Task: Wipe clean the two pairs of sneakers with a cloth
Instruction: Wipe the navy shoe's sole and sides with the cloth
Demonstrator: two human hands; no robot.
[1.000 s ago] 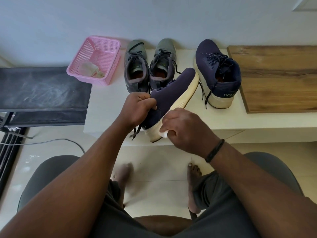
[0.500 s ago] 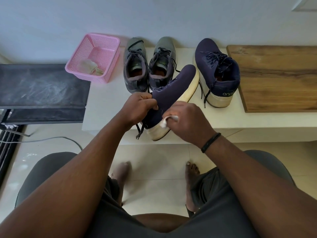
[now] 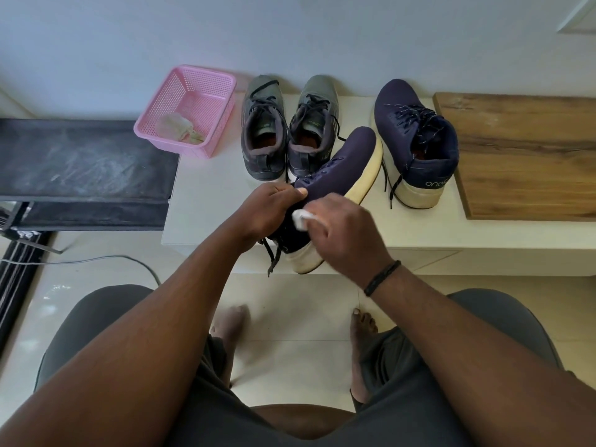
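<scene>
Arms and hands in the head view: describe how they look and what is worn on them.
Both forearms are bare, with no sleeves in view. The left hand wears nothing visible: no ring, watch or glove. The right hand is likewise ungloved; a thin black braided wristband circles its wrist.

Four sneakers in all: two grey sneakers point(image 3: 263, 130) point(image 3: 314, 127) side by side just right of the one pink basket point(image 3: 190, 108), and two navy sneakers, one standing point(image 3: 416, 140) farther right of the basket, one held point(image 3: 338, 162). One white cloth point(image 3: 301, 218). One rag point(image 3: 177, 130) inside the basket. One wooden board point(image 3: 529, 156) farthest right.
</scene>
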